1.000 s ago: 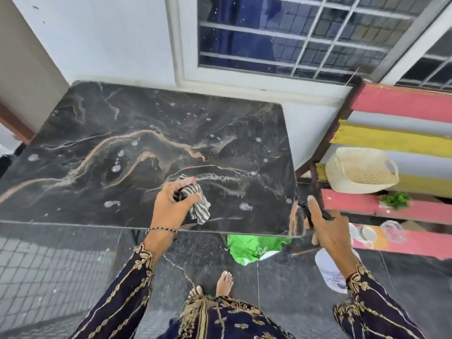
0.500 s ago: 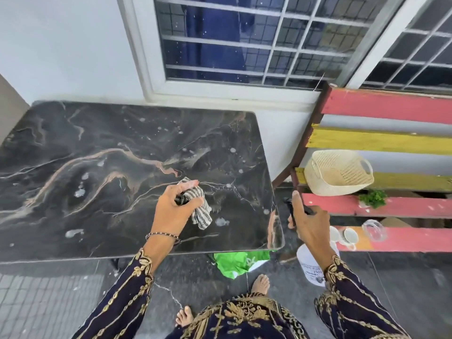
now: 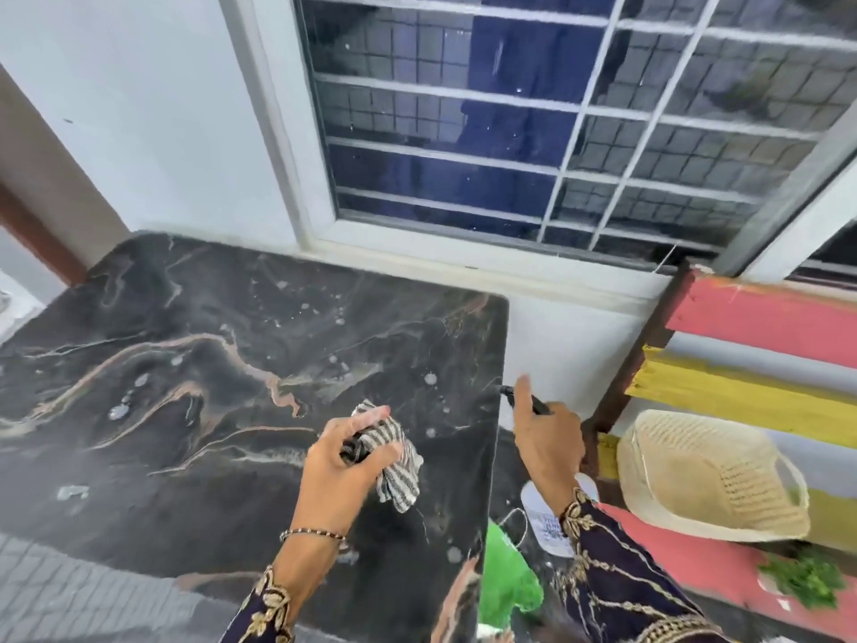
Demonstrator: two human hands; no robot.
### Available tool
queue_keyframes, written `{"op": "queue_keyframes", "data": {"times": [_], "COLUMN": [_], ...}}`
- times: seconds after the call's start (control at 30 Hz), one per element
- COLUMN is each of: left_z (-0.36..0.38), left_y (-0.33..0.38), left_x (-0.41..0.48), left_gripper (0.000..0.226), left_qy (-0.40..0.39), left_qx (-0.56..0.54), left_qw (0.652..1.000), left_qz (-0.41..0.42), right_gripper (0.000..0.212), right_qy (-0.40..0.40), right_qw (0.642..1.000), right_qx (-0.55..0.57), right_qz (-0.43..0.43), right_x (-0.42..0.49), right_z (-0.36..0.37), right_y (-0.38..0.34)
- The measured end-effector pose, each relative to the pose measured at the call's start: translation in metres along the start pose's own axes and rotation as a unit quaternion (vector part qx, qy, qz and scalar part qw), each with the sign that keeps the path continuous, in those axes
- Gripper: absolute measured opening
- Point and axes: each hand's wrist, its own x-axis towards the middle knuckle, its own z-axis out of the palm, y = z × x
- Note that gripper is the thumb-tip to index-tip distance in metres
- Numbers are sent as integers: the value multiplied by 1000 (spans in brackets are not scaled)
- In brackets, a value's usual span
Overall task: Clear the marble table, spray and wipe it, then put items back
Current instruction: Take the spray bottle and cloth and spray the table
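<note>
Behind the work, a white-framed window with a white metal grille [image 3: 510, 132] is filling the wall. Beneath it, the black marble table with pink and cream veins [image 3: 185, 410] is stretching across the left of our head view. Pale spray droplets [image 3: 430, 378] are sitting scattered over its top, mostly from the middle toward the far right corner.

We are holding our left hand [image 3: 341, 466] over the table near its right edge, fingers and thumb curled round a bunched grey-and-white striped cloth [image 3: 399, 466]. The cloth's loose end is hanging toward the marble, and we cannot tell whether it is touching. A thin beaded bracelet [image 3: 313, 533] is circling that wrist.

Our right hand [image 3: 547, 438] is hovering just past the table's right edge, gripping the neck of a white plastic spray bottle with a black trigger head [image 3: 540, 522]. The forefinger is pointing up, and the black nozzle is poking toward the marble's edge.

To the right, a slatted wooden bench painted pink and yellow [image 3: 765, 317] is carrying a cream woven basket [image 3: 705, 480] and a green leafy sprig [image 3: 807, 582]. A bright green bag [image 3: 503, 582] is lying on the floor below the table's near right corner.
</note>
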Motion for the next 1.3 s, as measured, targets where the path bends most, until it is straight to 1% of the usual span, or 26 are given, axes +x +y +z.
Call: {"op": "queue_keyframes", "data": {"times": [0.13, 0.23, 0.3, 0.4, 0.47, 0.53, 0.63, 0.7, 0.8, 0.87, 0.97, 1.03, 1.07, 1.13, 1.2, 1.3], "left_z": [40, 62, 74, 92, 105, 122, 151, 175, 212, 237, 271, 290, 300, 311, 325, 340], "left_y": [11, 16, 18, 18, 20, 22, 27, 28, 23, 18, 5, -4, -10, -18, -27, -39], "left_x": [5, 10, 13, 22, 29, 36, 45, 53, 62, 67, 70, 70, 71, 71, 73, 79], "left_gripper": [36, 37, 37, 37, 36, 34, 32, 31, 31, 31, 31, 31, 30, 30, 31, 31], "left_qy": [32, 44, 41, 33, 20, 3, -28, -48, -65, -86, -115, -128, -135, -141, -149, -162], "left_qx": [-6, -9, -16, -14, -11, -4, 14, 34, 63, 72, 99, 119, 132, 151, 157, 177], "left_qw": [999, 999, 999, 999, 1000, 1000, 999, 998, 996, 994, 988, 984, 982, 978, 976, 970], "left_qz": [-7, -9, -7, -4, -4, -1, 9, 11, 7, -1, -9, -19, -24, -25, -26, -31], "right_gripper": [92, 94, 93, 88, 90, 90, 82, 77, 67, 57, 37, 28, 28, 41, 55, 71], "right_qy": [-45, -66, -58, -42, -52, -69, -86, -86, -54, -23, 3, 9, 14, 15, 15, 0], "right_qw": [998, 995, 996, 999, 998, 994, 986, 984, 985, 991, 995, 997, 998, 996, 994, 991], "right_qx": [38, 61, 62, 27, 42, 81, 137, 154, 158, 122, 70, 3, -36, -90, -99, -109], "right_qz": [-33, -34, -27, -17, -13, -18, -28, -41, -44, -47, -77, -75, -54, -14, 32, 80], "right_x": [55, 87, 106, 129, 137, 142, 145, 150, 161, 172, 196, 214, 223, 230, 233, 232], "right_z": [4, 7, 7, 8, 7, 4, -13, -27, -47, -64, -88, -100, -106, -110, -108, -95], "right_y": [-6, -18, -26, -29, -28, -19, -1, 16, 48, 74, 123, 162, 183, 215, 243, 268]}}
